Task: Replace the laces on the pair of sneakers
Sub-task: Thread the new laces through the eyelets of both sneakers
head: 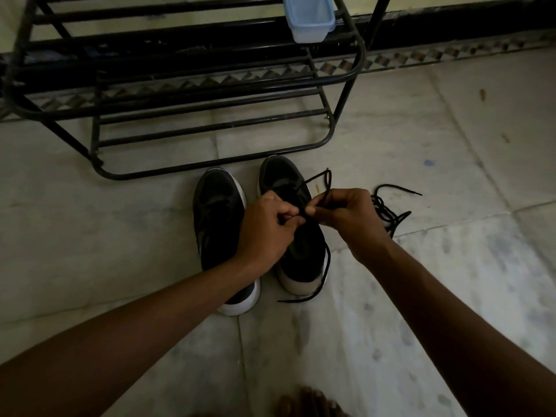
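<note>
Two black sneakers with white soles stand side by side on the floor, toes away from me. Over the right sneaker (279,182), my left hand (266,227) and my right hand (346,216) meet, both pinching a black lace (323,183). That lace loops up past the right hand, and its other end trails round the heel to the floor. My left forearm crosses the heel of the left sneaker (215,206). A loose pile of black laces (388,213) lies on the floor just right of my right hand.
A black metal shoe rack (210,94) stands right behind the sneakers, with a pale blue plastic box (310,18) on an upper shelf. Pale floor tiles (451,296) spread all round. A foot (313,401) shows at the bottom edge.
</note>
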Motion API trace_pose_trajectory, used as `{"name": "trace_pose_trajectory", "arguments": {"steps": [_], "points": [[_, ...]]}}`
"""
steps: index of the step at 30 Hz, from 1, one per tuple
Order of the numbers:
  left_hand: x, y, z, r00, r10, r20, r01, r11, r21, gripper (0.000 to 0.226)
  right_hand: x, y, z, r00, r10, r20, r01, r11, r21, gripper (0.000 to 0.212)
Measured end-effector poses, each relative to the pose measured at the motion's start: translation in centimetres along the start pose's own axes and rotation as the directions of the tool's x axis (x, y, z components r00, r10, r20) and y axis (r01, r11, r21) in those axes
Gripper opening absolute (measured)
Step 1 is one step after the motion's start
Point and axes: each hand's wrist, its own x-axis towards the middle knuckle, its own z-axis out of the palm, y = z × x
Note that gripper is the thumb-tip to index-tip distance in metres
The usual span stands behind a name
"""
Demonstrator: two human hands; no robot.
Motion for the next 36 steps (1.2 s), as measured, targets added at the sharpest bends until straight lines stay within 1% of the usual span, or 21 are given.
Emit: {"name": "trace_pose_trajectory", "arguments": {"steps": [5,8,11,13,14,16,18,19,20,21,22,23,24,25,26,27,29,31,32,33,36], "points": [[0.1,-0.2,0.0,1.0,0.022,-0.003,-0.022,1.0,0.005,0.004,0.1,0.4,0.0,1.0,-0.015,0.021,0.014,1.0,0.016,0.011],[0.5,-0.3,-0.3,0.997,0.031,0.064,-0.031,1.0,-0.004,0.009,0.0,0.6,0.1,0.997,-0.054,0.055,0.053,0.998,0.022,0.019],[0.8,-0.2,-1.0,0.988,0.029,0.155,-0.031,0.999,0.013,0.013,-0.6,1.3,0.6,0.994,-0.103,0.036,0.105,0.991,-0.084,0.027],[0.8,-0.2,-1.6,0.991,0.042,0.124,-0.042,0.999,-0.004,0.012,-1.1,2.2,1.1,0.99,-0.141,-0.017,0.136,0.975,-0.173,0.026],[0.7,-0.1,-1.9,0.995,0.05,0.086,-0.047,0.998,-0.04,0.011,-1.3,2.7,1.3,0.981,-0.186,-0.051,0.167,0.954,-0.249,0.025],[0.3,0.5,-2.6,0.998,0.068,0.019,-0.063,0.981,-0.183,0.007,-1.6,3.7,1.5,0.959,-0.272,-0.079,0.22,0.892,-0.394,0.025],[0.1,1.5,-3.5,0.998,0.048,-0.034,-0.057,0.918,-0.392,0.009,-1.8,4.2,1.9,0.95,-0.298,-0.097,0.233,0.878,-0.419,0.027],[0.2,2.0,-4.1,0.999,0.0,-0.05,-0.025,0.873,-0.488,0.011,-1.9,4.3,2.0,0.947,-0.302,-0.109,0.234,0.881,-0.41,0.027],[0.3,2.5,-4.7,0.997,-0.045,-0.065,0.002,0.839,-0.544,0.013,-2.0,4.4,2.1,0.943,-0.312,-0.118,0.241,0.882,-0.404,0.029],[0.4,2.7,-5.2,0.993,-0.068,-0.092,0.008,0.843,-0.538,0.015,-2.0,4.4,2.1,0.938,-0.324,-0.121,0.251,0.879,-0.404,0.032],[0.4,2.9,-5.8,0.992,-0.068,-0.11,0.013,0.9,-0.435,0.014,-2.0,4.4,2.1,0.936,-0.332,-0.118,0.26,0.877,-0.405,0.036],[0.6,2.9,-6.5,0.994,-0.055,-0.09,0.033,0.972,-0.232,0.012,-2.0,4.4,2.1,0.935,-0.336,-0.113,0.264,0.873,-0.41,0.038],[0.7,3.1,-7.1,0.998,-0.059,-0.01,0.059,0.998,0.02,0.009,-1.9,4.4,2.1,0.934,-0.339,-0.113,0.265,0.869,-0.419,0.038],[0.8,3.3,-7.6,0.989,-0.1,0.107,0.07,0.965,0.251,0.012,-1.9,4.3,2.1,0.932,-0.345,-0.113,0.267,0.862,-0.43,0.037],[0.8,3.4,-8.0,0.958,-0.17,0.23,0.061,0.907,0.417,0.023,-1.9,4.3,2.1,0.929,-0.353,-0.11,0.273,0.855,-0.441,0.036],[0.8,3.6,-8.2,0.912,-0.218,0.348,0.028,0.878,0.477,0.032,-1.9,4.3,2.2,0.924,-0.365,-0.111,0.282,0.849,-0.448,0.036],[0.7,3.9,-8.5,0.821,-0.241,0.518,0.004,0.909,0.416,0.032,-1.9,4.1,2.4,0.914,-0.387,-0.12,0.297,0.841,-0.452,0.035],[0.6,4.3,-8.7,0.767,-0.22,0.602,0.069,0.962,0.264,0.029,-1.9,4.2,2.5,0.911,-0.394,-0.123,0.296,0.832,-0.47,0.033],[0.5,4.3,-8.6,0.762,-0.202,0.615,0.109,0.977,0.185,0.029,-1.9,4.2,2.5,0.911,-0.393,-0.122,0.292,0.825,-0.484,0.032],[0.5,4.4,-8.4,0.774,-0.186,0.605,0.136,0.982,0.129,0.031,-2.0,4.1,2.4,0.911,-0.396,-0.116,0.291,0.815,-0.501,0.034],[-0.2,4.7,-7.6,0.831,-0.171,0.53,0.163,0.985,0.064,0.031,-2.3,3.0,1.4,0.889,-0.455,-0.061,0.339,0.741,-0.58,0.04]]}}
